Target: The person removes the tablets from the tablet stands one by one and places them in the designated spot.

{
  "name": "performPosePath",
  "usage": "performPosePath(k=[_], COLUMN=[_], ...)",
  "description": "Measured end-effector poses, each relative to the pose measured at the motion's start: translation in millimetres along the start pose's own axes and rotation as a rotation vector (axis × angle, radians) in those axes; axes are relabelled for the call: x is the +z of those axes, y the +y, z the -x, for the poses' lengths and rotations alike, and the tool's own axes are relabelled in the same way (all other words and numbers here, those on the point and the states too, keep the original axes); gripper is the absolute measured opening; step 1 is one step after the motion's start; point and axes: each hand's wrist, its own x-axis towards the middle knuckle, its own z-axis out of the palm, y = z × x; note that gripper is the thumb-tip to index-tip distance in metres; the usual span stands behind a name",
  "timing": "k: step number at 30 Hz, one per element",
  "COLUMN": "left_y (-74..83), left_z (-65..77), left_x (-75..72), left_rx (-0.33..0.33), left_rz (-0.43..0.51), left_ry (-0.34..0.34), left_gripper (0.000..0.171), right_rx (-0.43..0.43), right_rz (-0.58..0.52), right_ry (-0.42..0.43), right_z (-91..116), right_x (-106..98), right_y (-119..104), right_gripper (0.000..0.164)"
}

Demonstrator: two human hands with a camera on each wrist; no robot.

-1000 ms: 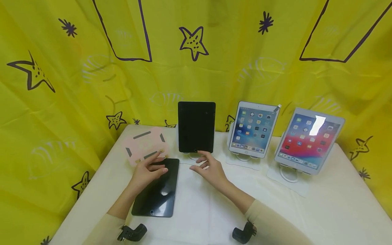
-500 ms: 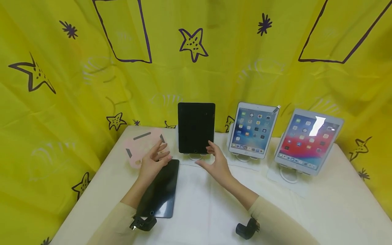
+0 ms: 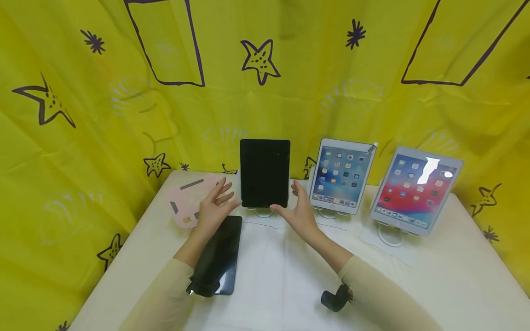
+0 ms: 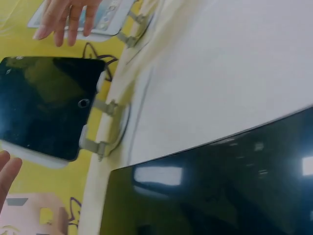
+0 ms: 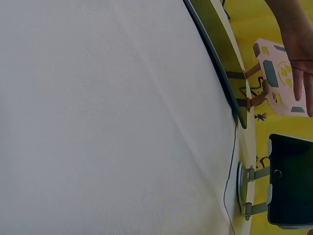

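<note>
In the head view, a black tablet with a dark screen [image 3: 265,172] stands propped on a small metal stand. My left hand [image 3: 215,207] is off its lower left corner, fingers parted and slightly bent, holding nothing. Off its lower right side is my right hand [image 3: 301,212], thumb and fingers spread apart. No contact with the tablet is plain in any view. Another black tablet [image 3: 221,257] lies face up below my left wrist, partly hidden by the forearm. A pink case with dark strips [image 3: 182,197] is behind the left hand; the left wrist view shows part of this case [image 4: 32,213].
To the right, a white tablet with a blue screen [image 3: 341,172] and another with a red and blue screen [image 3: 418,188] stand on stands. All are on a white-covered table [image 3: 281,276]. A yellow patterned curtain [image 3: 306,101] hangs close behind.
Both hands have moved forward toward the upright black tablet's sides. The right hand went outward to the right, and the left slid right. The tablets have stayed put.
</note>
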Motion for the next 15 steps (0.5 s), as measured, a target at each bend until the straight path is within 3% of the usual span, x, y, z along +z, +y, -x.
performPosePath(k=[9,15], left_y=[9.4,7.8], left_z=[-16.8,-27.2], left_x=[-1.9,5.2], left_rx=[0.001,0.003], left_rz=[-0.037,-0.137], left_ry=[0.044,0.027], left_gripper=[0.076,0.076], right_rx=[0.029,0.044], right_rz=[0.057,0.097], right_ry=[-0.035,-0.043], right_z=[-13.9,-22.6], right_x=[-7.4,-8.3], right_y=[-6.2,-9.3], right_gripper=[0.096,0.096])
